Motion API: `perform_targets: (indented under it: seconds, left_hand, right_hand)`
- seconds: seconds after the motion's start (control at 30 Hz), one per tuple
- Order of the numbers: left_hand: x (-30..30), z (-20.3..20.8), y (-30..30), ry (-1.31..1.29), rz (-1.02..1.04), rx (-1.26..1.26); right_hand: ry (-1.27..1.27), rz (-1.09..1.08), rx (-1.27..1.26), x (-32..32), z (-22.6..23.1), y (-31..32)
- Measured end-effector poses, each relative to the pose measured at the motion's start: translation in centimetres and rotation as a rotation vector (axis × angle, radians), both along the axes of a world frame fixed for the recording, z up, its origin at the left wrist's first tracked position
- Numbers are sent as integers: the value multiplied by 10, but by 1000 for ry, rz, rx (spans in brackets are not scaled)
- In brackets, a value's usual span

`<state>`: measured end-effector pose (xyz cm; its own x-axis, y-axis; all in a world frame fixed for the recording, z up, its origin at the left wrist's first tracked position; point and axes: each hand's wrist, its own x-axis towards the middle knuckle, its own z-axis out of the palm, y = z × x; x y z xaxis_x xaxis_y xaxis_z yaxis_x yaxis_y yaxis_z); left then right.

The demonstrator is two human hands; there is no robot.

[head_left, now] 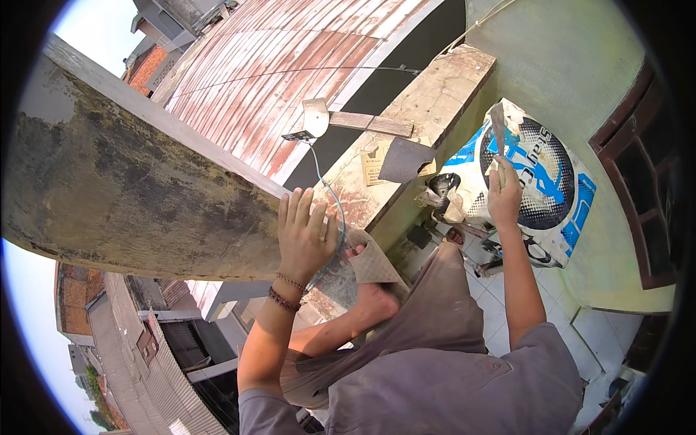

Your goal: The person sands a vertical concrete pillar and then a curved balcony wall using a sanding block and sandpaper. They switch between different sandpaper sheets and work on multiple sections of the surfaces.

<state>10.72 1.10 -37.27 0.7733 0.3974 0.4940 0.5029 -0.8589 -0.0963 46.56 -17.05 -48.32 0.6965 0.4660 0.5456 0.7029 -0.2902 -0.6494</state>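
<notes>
Holding scraper, right hand clear of ledge edge.

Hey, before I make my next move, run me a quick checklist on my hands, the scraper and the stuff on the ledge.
1. Scraper in the right hand: ok, grip closed on its handle, blade pointing away from the body.
2. Left hand free of tools: ok, it is open.
3. Left hand braced on the stained wall: cannot tell; it is at the wall's end, but contact is unclear.
4. Cable clear of the left hand: not ok, it runs right beside it.
5. Dark grey sheet well in from the edge of the ledge: not ok, it lies at the edge.
6. Wooden strip secured: cannot tell; it juts past the ledge.
</notes>
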Motion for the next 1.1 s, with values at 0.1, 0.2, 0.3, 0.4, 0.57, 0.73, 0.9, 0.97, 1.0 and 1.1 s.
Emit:
perform_targets:
  seconds: [0.1,0.2,0.3,0.4,0.57,0.73,0.9,0.97,1.0,1.1]
  left_hand:
    - [81,-78,42,-194,179,-547]
    - [160,-138,55,-76,452,-694]
    - [199,-198,90,-5,660,-781]
    - [220,-234,105,38,834,-877]
    - [243,-237,98,0,1101,-873]
    - [218,-197,88,-215,845,-1194]
    - [157,-151,53,-792,341,-1565]
    - [119,-134,29,-736,317,-1538]
    - [102,-132,17,-712,358,-1488]
    - [62,-89,-39,-655,330,-1614]
  right_hand:
    - [-17,-260,-348,76,-34,-33]
    - [-78,-350,-499,103,-88,-66]
    - [-161,-376,-504,100,-101,-62]
    - [-126,-356,-525,94,-97,-58]
    - [-112,-376,-555,94,-90,-62]
    - [-96,-368,-523,99,-90,-63]
    - [-157,-369,-549,101,-94,-57]
    - [-171,-370,-570,95,-87,-54]
    - [-192,-364,-545,100,-98,-58]
    - [-223,-417,-559,125,-127,-78]
